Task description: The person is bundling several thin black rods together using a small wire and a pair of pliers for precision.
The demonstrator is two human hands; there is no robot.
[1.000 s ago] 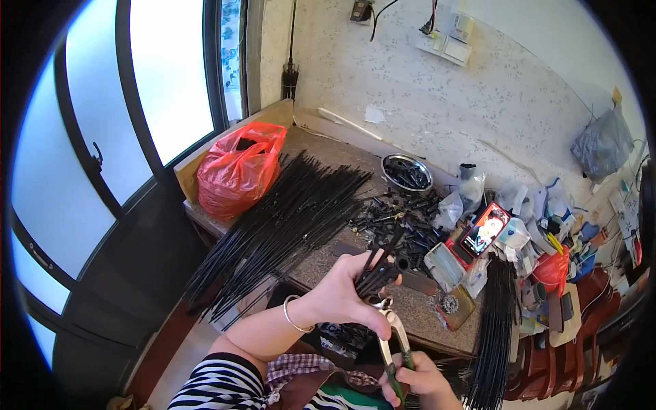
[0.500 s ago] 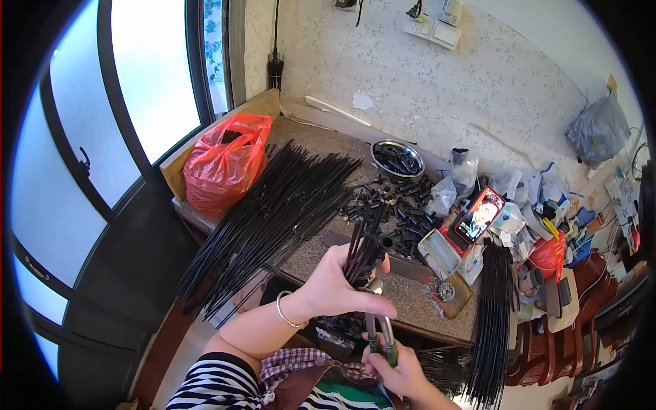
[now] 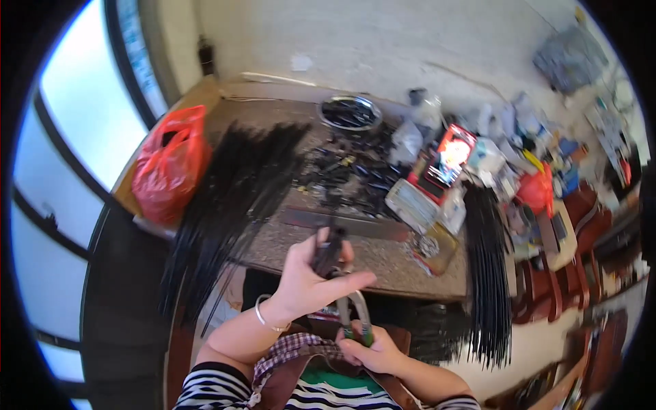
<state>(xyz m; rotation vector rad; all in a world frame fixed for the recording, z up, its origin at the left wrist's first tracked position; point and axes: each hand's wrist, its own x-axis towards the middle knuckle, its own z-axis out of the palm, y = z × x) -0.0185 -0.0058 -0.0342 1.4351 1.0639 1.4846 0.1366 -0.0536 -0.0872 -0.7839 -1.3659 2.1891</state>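
My left hand (image 3: 307, 273) is closed round a bundle of thin black rods (image 3: 326, 254) that looks like a folded umbrella frame; a dark round tube end shows at its top. Its thumb stretches out to the right. Below, my right hand (image 3: 372, 350) grips the green handles of a pair of pliers (image 3: 357, 307). The pliers' metal jaws reach up to the underside of the bundle, but my left hand hides where they meet. Past my hands, small black parts (image 3: 369, 181) lie scattered on the table (image 3: 266, 242). Motion blurs the rods.
Long black rods (image 3: 232, 184) cover the table's left, beside a red plastic bag (image 3: 171, 164). A metal bowl (image 3: 350, 113) of black parts stands at the back. Rightward are a lit phone (image 3: 452, 156), a clear box (image 3: 412, 205) and another rod bundle (image 3: 486, 273) overhanging the edge.
The whole view has swung, so the table and its things appear farther up and left. Both hands have drawn slightly nearer me relative to the table, keeping the rods and pliers in their grip.
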